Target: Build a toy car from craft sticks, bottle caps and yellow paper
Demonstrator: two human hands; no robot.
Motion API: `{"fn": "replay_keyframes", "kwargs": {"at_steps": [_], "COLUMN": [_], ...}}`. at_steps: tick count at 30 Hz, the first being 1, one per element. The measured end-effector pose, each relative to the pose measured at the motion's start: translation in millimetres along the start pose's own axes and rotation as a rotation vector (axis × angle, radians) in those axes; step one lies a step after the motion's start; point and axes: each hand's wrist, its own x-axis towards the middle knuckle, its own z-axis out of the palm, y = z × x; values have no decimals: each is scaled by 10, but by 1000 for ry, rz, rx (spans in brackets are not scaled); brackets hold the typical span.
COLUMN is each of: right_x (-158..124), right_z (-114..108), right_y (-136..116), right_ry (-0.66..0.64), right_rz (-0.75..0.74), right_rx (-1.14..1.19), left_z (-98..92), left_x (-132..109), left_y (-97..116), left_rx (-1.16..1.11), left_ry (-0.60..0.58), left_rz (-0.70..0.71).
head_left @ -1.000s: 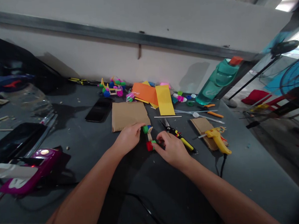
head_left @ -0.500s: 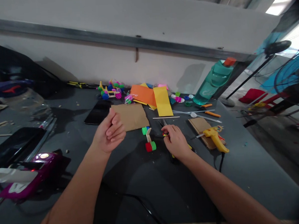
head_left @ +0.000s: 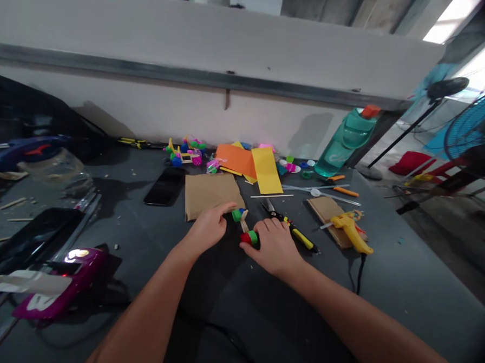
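Note:
A small bottle-cap car with a pale wooden stick body sits on the dark table, with green and blue caps at its far end and red and green caps at its near end. My right hand closes its thumb and fingers around the near caps. From the left, my left hand reaches toward the far caps, fingers stretched out and the thumb apart; whether its fingertips touch them is hard to tell. Just right of the car lie yellow-and-black handled pliers or cutters. Brown cardboard lies behind my left hand.
A yellow glue gun rests on cardboard at right, its cord trailing forward. Behind are yellow paper, a thin stick, orange-handled scissors and a teal bottle. A black phone and purple device lie left.
My right hand has let go of the yellow-and-black tool and moved left onto the car's near caps. My left hand has come down and right, its curled fingers now stretched toward the far caps.

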Motion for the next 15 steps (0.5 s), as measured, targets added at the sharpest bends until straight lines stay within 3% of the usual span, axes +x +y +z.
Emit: {"fn": "replay_keyframes", "kwargs": {"at_steps": [15], "right_x": [84], "right_z": [-16], "right_y": [279], "right_ry": [54], "right_rz": [4], "right_rx": [169], "left_z": [-53], "left_x": [0], "left_y": [88], "left_rx": [193], "left_ry": [-13], "left_rz": [82]}}
